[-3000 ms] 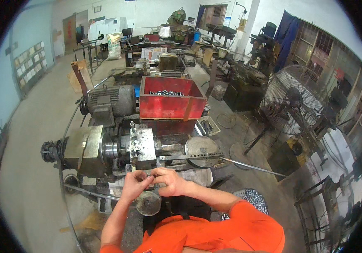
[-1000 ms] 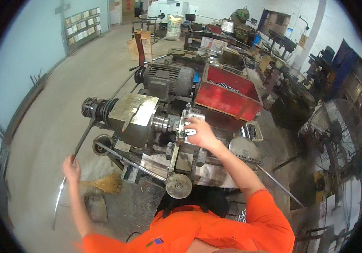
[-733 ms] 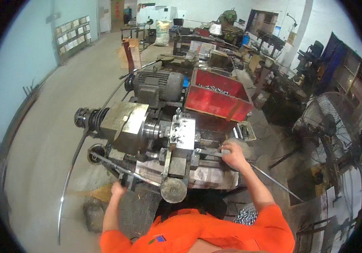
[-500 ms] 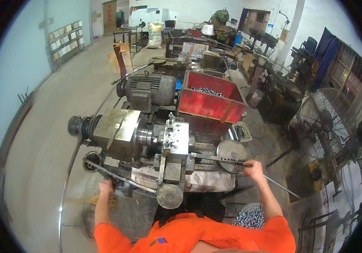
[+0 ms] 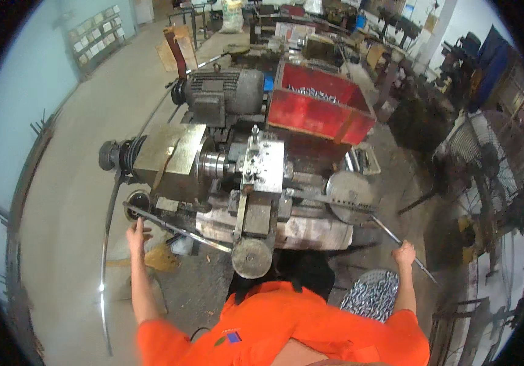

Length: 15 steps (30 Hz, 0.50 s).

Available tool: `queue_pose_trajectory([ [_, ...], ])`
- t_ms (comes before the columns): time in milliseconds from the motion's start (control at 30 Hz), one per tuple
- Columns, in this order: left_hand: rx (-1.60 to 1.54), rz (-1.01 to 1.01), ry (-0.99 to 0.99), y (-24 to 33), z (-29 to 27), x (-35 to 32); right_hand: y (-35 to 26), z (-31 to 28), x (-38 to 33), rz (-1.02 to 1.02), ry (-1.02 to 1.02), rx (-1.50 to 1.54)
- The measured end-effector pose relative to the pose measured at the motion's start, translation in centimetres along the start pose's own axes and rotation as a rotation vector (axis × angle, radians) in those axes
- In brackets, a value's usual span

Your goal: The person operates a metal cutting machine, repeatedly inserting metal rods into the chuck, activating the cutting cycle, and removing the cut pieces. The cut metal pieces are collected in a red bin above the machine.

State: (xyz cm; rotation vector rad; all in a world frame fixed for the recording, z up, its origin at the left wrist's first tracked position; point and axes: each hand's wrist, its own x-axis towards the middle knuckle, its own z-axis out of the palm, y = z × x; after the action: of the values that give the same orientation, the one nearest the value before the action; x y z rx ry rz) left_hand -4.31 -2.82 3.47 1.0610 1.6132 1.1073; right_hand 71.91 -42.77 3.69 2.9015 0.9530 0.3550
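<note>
My right hand (image 5: 404,252) is closed around a thin metal rod (image 5: 390,230) that slants out from a perforated flat bar (image 5: 320,197) on the lathe's right side. At the lathe's front left, my left hand (image 5: 137,238) has its fingers apart and seems to hold nothing. It is just below a dark round cup (image 5: 138,203) and the outer end of a long metal lever (image 5: 179,230). The lever runs to a round disc (image 5: 251,258) at the front of the slide. Beside the spindle chuck (image 5: 214,165) sits a bright metal tool post (image 5: 266,165).
Behind the lathe, an electric motor (image 5: 225,94) stands beside a red box (image 5: 320,116) of small metal parts. A basket (image 5: 370,296) of shiny parts sits by my right arm. A caged fan (image 5: 487,152) is at right, a broom head (image 5: 161,258) at left.
My right hand has gone from the end of the perforated bar outward to the rod. My left hand has risen leftward, nearer the cup, its fingers spread. The view has tilted down.
</note>
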Motion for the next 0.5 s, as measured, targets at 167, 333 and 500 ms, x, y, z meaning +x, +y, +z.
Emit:
queue_pose_trajectory([
  [167,-0.031,-0.067,-0.002,0.6,3.9,-0.2,-3.2,-3.5,-9.0,-0.027,-0.248,0.246],
  [333,-0.199,0.043,0.111,-0.8,6.9,0.4,-8.4,-5.4,-15.8,0.091,-0.431,0.957],
  [500,-0.151,0.066,0.138,-2.4,6.0,1.8,-11.2,-6.2,-17.2,0.271,-0.473,1.176],
])
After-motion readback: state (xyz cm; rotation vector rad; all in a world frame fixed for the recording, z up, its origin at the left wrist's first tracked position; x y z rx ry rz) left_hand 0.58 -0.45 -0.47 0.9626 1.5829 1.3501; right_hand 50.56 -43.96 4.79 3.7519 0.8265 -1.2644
